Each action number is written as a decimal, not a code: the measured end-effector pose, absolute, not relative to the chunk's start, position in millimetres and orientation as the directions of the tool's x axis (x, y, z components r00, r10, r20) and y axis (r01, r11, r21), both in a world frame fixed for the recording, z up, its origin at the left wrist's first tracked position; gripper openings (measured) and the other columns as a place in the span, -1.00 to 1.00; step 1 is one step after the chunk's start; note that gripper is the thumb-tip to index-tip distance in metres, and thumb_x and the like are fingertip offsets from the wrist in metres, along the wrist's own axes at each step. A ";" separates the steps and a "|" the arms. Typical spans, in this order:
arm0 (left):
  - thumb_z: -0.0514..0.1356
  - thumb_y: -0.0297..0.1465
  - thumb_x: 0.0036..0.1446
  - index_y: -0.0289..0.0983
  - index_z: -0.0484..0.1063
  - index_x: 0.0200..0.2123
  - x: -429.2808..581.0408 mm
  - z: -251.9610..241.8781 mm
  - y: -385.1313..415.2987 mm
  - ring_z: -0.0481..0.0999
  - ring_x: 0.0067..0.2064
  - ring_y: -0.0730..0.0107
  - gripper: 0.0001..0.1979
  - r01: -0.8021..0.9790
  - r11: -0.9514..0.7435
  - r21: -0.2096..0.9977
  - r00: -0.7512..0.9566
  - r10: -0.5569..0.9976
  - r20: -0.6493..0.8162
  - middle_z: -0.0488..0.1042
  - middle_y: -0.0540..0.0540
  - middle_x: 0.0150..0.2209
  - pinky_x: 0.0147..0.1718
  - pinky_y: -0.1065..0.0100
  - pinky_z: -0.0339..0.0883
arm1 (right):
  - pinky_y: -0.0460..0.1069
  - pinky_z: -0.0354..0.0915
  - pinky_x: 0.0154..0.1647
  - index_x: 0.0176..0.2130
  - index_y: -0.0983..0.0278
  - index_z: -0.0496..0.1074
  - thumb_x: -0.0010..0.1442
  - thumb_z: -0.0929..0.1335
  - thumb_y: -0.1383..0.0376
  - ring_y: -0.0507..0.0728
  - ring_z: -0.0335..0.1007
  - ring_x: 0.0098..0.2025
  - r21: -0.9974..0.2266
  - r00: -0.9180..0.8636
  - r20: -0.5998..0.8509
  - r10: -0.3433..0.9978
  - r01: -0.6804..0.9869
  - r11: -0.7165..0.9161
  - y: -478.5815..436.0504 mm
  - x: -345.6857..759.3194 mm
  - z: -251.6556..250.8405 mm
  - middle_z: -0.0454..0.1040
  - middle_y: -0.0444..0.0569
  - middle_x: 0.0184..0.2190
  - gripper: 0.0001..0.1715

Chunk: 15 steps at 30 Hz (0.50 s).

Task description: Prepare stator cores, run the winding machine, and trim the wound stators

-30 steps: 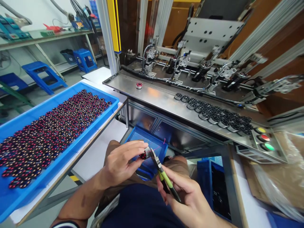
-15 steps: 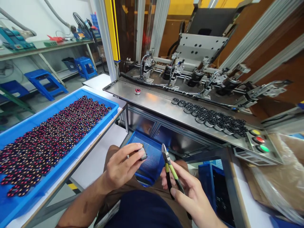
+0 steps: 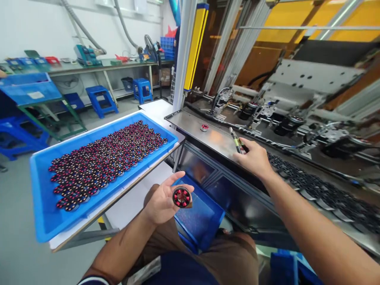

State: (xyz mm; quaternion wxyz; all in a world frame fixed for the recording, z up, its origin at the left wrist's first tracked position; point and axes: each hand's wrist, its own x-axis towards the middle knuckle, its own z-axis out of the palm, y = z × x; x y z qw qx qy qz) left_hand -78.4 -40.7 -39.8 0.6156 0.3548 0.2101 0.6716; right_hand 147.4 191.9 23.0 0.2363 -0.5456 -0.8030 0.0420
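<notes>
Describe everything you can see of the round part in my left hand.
The round part is a short, ring-like piece with a dark rim that could be metal. Inside, several glossy red segments, perhaps wound coils, stand in a circle around a darker reddish middle. Its patterned face is turned up toward the camera. Your left hand holds it at the fingers, and in this view it appears above the lower blue tray. Its underside is hidden.
</notes>
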 end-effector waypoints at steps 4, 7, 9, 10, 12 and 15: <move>0.43 -0.07 -0.13 -0.17 0.34 0.10 -89.9 -45.7 -45.2 0.63 -0.24 0.32 -0.27 -0.652 -0.170 0.739 -0.052 0.982 0.180 0.60 -0.19 -0.11 -0.24 0.34 0.49 | 0.17 0.31 0.00 0.03 0.41 0.48 -0.01 0.33 0.24 0.38 0.43 -0.05 -0.263 -0.269 0.318 0.909 0.896 0.357 234.9 129.3 4.9 0.51 0.26 -0.08 -0.39; 0.44 -0.06 -0.16 -0.19 0.34 0.09 -95.2 -48.8 -45.7 0.63 -0.22 0.30 -0.24 -0.650 -0.148 0.745 -0.069 0.988 0.136 0.60 -0.21 -0.09 -0.18 0.30 0.49 | 0.16 0.27 0.01 0.07 0.47 0.45 0.09 0.30 0.17 0.39 0.40 -0.01 -0.230 -0.276 0.325 0.905 0.905 0.359 239.7 124.7 -2.4 0.48 0.35 -0.03 -0.37; 0.46 -0.08 -0.17 -0.20 0.34 0.08 -95.5 -49.3 -43.9 0.63 -0.21 0.30 -0.25 -0.673 -0.133 0.728 -0.079 0.991 0.109 0.60 -0.21 -0.07 -0.15 0.29 0.48 | 0.13 0.26 0.01 0.07 0.47 0.45 0.13 0.29 0.13 0.38 0.40 0.01 -0.206 -0.292 0.314 0.904 0.908 0.365 239.0 125.0 -3.2 0.48 0.38 -0.01 -0.37; 0.47 -0.10 -0.18 -0.21 0.36 0.06 -94.7 -49.2 -42.5 0.63 -0.20 0.30 -0.26 -0.694 -0.125 0.709 -0.083 0.992 0.094 0.60 -0.22 -0.08 -0.14 0.29 0.48 | 0.12 0.25 0.01 0.06 0.46 0.46 0.14 0.29 0.11 0.37 0.40 0.02 -0.193 -0.302 0.306 0.903 0.909 0.369 238.3 125.5 -2.7 0.48 0.37 0.00 -0.38; 0.49 -0.14 -0.20 -0.22 0.39 0.03 -91.6 -48.9 -39.7 0.63 -0.20 0.30 -0.29 -0.743 -0.102 0.662 -0.085 0.995 0.058 0.61 -0.22 -0.10 -0.15 0.30 0.48 | 0.10 0.25 -0.01 0.00 0.41 0.51 0.16 0.28 0.10 0.34 0.40 0.03 -0.170 -0.321 0.292 0.901 0.910 0.379 236.2 126.8 -1.0 0.50 0.33 0.00 -0.44; 0.53 -0.22 -0.27 -0.24 0.44 -0.04 -86.9 -50.3 -39.4 0.63 -0.23 0.31 -0.33 -0.786 -0.059 0.615 -0.068 0.998 0.009 0.62 -0.20 -0.14 -0.22 0.36 0.47 | 0.11 0.28 -0.11 -0.12 0.34 0.56 0.15 0.28 0.11 0.34 0.44 -0.01 -0.144 -0.329 0.292 0.898 0.913 0.381 231.4 128.0 2.6 0.54 0.31 -0.06 -0.53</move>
